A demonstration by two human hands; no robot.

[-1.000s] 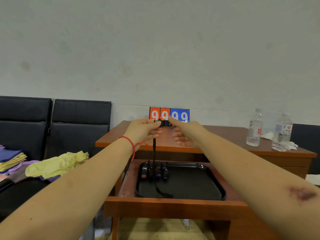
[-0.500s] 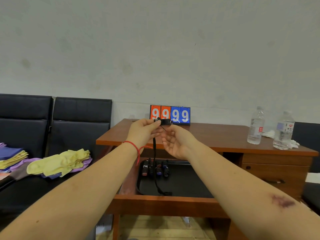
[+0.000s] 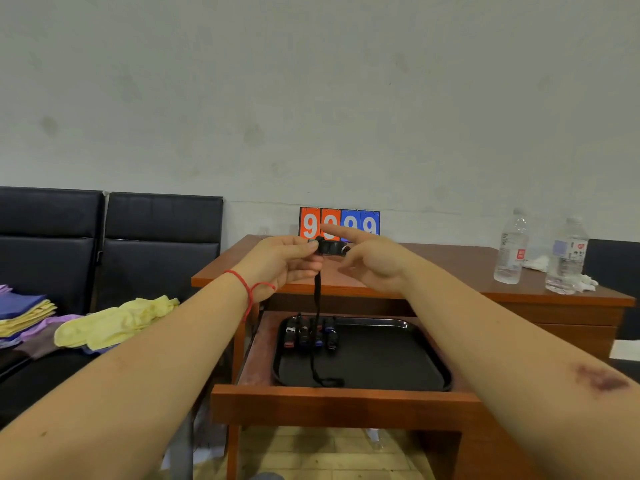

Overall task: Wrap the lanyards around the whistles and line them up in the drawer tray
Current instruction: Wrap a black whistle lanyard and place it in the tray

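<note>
My left hand (image 3: 287,261) pinches a black whistle (image 3: 329,247) by its left end, held up in front of the desk. Its black lanyard (image 3: 317,306) hangs straight down, and the loop end lies on the black tray (image 3: 398,362) in the pulled-out drawer (image 3: 346,407). My right hand (image 3: 374,263) is at the whistle's right end with fingers spread. Its index finger stretches straight over the top of the whistle. Several wrapped whistles (image 3: 310,336) stand in a row at the tray's back left.
A flip scoreboard (image 3: 367,221) showing nines stands on the wooden desk (image 3: 450,268) behind my hands. Two water bottles (image 3: 510,251) stand at the desk's right end. Black chairs (image 3: 159,230) on the left carry yellow and purple cloths (image 3: 114,323).
My right hand turned from palm-up under the whistle to index finger stretched over it. My left hand keeps its pinch, and the lanyard still hangs to the tray.
</note>
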